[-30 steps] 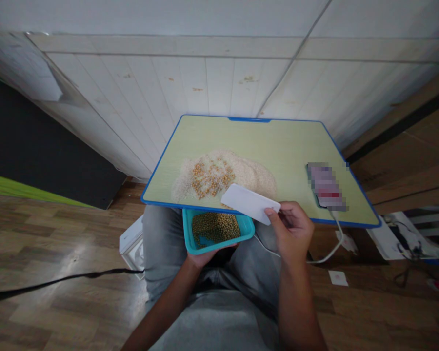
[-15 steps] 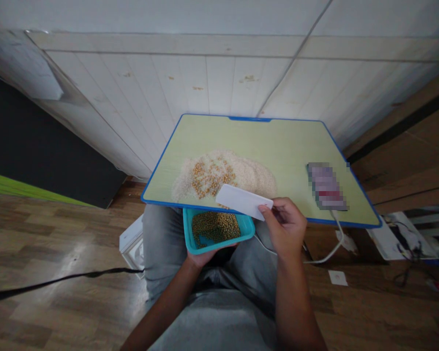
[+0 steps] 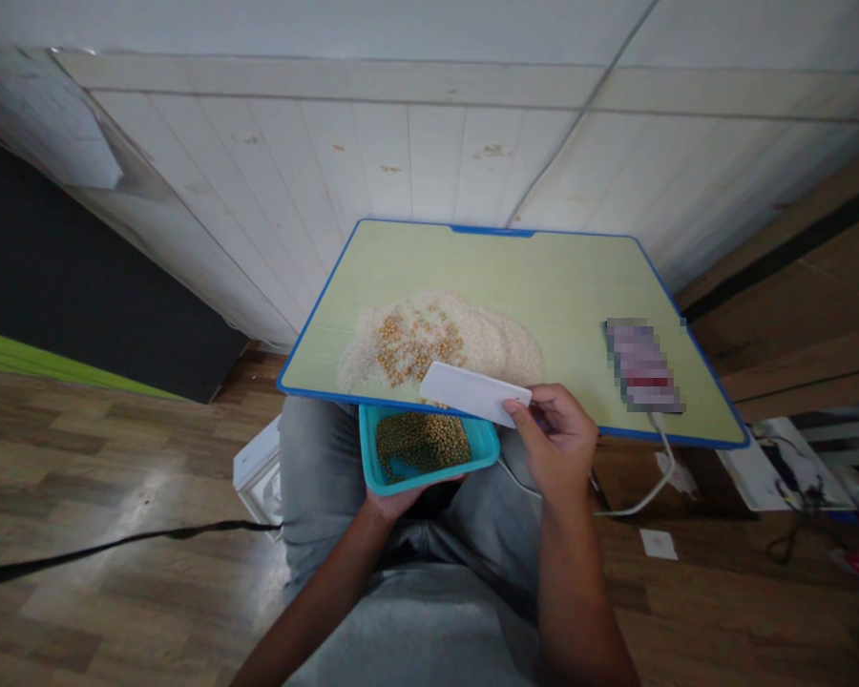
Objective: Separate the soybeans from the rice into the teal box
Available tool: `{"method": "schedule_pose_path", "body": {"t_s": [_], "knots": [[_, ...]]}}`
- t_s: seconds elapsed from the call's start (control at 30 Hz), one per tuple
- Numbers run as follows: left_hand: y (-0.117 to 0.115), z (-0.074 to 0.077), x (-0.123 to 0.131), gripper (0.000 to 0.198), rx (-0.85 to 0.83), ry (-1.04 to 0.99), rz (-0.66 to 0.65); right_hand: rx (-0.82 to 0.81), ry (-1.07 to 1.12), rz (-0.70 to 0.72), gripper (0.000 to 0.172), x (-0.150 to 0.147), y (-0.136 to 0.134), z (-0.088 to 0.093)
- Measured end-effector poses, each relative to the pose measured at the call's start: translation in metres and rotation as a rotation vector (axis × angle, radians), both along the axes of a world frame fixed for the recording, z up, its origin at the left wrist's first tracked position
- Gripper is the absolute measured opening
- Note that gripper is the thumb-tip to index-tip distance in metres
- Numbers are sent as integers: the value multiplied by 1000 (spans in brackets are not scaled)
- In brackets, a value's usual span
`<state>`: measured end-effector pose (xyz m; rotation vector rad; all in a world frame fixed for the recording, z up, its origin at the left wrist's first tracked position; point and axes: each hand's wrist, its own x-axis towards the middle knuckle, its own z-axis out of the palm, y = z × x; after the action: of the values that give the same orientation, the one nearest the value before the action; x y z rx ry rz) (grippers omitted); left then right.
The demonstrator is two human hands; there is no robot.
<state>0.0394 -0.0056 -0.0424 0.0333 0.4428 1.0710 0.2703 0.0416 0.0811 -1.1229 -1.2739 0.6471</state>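
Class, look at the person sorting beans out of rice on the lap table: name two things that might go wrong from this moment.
1. The teal plastic tub of yellow beans rests only on the left hand below the blue-rimmed table's edge; a tilt might spill it.
2. The white card in the right hand could drag white rice over the edge along with the beans.
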Motion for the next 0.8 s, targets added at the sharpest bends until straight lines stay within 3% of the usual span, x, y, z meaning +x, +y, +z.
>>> {"method": "schedule_pose_path", "body": {"t_s": [0.53,0.8], "knots": [[0,-8,0,69,29,-78,1,27,-9,7,17,2,-1,0],[0,-1,1,72,-34,-26,12,3,-8,0,20,2,-3,0]]}}
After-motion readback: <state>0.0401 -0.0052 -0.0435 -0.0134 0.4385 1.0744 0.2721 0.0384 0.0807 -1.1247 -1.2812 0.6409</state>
